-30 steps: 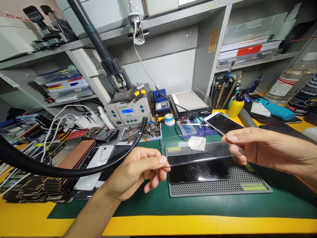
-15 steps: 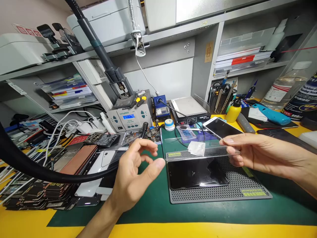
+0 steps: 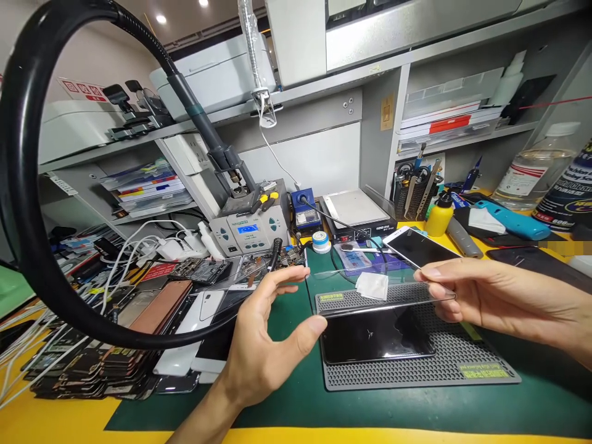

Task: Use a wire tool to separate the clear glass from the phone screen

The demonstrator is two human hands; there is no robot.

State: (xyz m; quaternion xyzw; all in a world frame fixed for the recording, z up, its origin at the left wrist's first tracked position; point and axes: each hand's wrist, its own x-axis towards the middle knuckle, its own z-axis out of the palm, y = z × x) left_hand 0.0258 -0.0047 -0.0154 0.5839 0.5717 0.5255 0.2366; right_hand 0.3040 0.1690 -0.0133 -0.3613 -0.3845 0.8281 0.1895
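Observation:
In my right hand point(image 3: 490, 302) is a clear glass screen protector point(image 3: 407, 298), pinched at its right end between thumb and fingers. It is tilted above a black phone point(image 3: 377, 338), whose glossy face shows reflections. My left hand point(image 3: 272, 345) is open at the sheet's left end, thumb and fingers spread apart; a small gap seems to separate them from the sheet. The phone lies face up on a grey perforated mat point(image 3: 416, 375). A white wipe point(image 3: 372, 286) lies at the mat's back edge, partly seen through the sheet.
A white phone point(image 3: 419, 246) lies behind my right hand. To the left are stacked phone parts point(image 3: 106, 364) and a black hose point(image 3: 28, 185) looping across. A soldering station point(image 3: 250, 231) stands at the back. A yellow bottle point(image 3: 439, 216) and a blue tool point(image 3: 518, 220) are right.
The view has tilted up and shifted, showing more of the hose loop. My left thumb and fingers have spread wider and come nearer the sheet's left end. My right hand keeps its pinch.

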